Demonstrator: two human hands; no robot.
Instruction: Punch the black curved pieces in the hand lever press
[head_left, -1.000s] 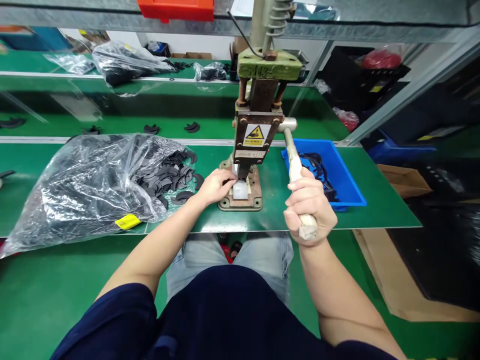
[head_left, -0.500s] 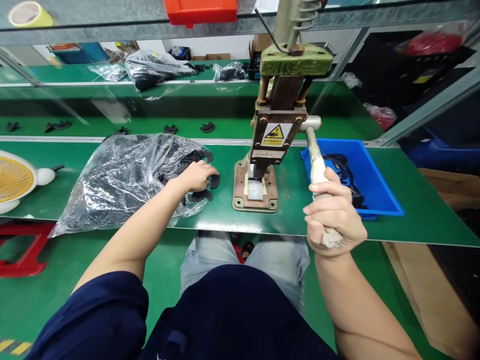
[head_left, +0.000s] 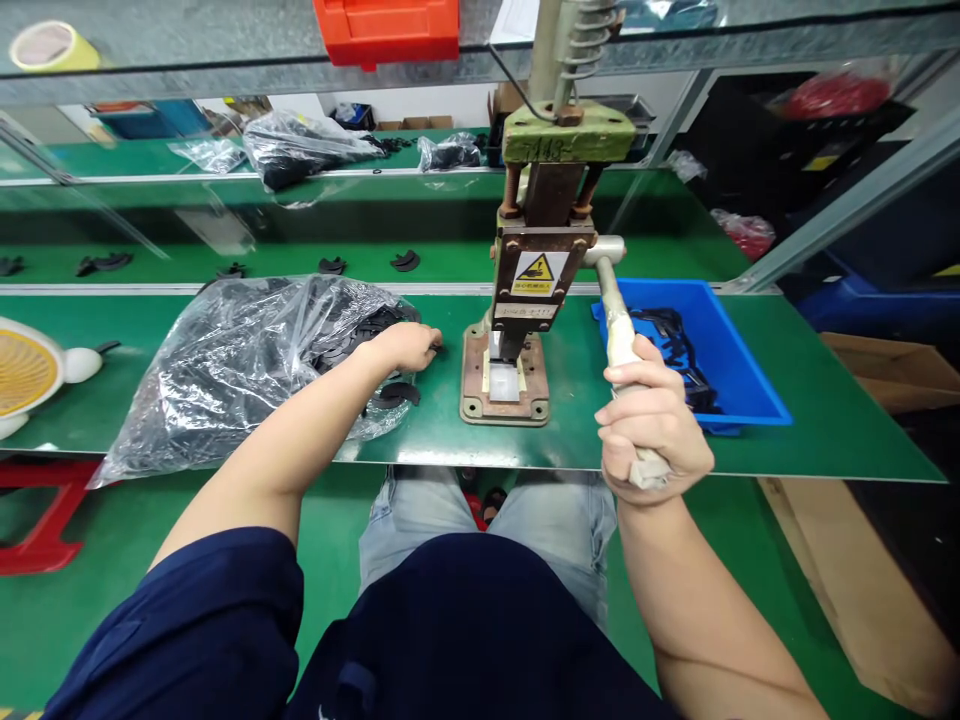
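Note:
My left hand (head_left: 409, 347) is closed at the mouth of a clear plastic bag (head_left: 217, 370), its fingers pinching a black curved part (head_left: 439, 348) that mostly hides behind them. More such parts spill from the bag, one loose black piece (head_left: 397, 394) lying just below the hand. My right hand (head_left: 658, 425) wraps around the taped lever handle (head_left: 621, 335) of a green hand press (head_left: 544, 270). Under the press's ram, a pale block (head_left: 505, 382) sits on the base plate (head_left: 506, 410).
Right of the press is a blue bin (head_left: 739, 350) holding black parts. Several black pieces lie along the strip behind the bench (head_left: 420, 440). A small fan (head_left: 30, 375) lies at the left. Overhead, a metal shelf carries a red bin (head_left: 386, 30) and a tape roll (head_left: 54, 46).
My left hand has moved slightly right and turned, its fingers now closed together on a black curved part. My right hand keeps its hold on the lever. The view has shifted a little.

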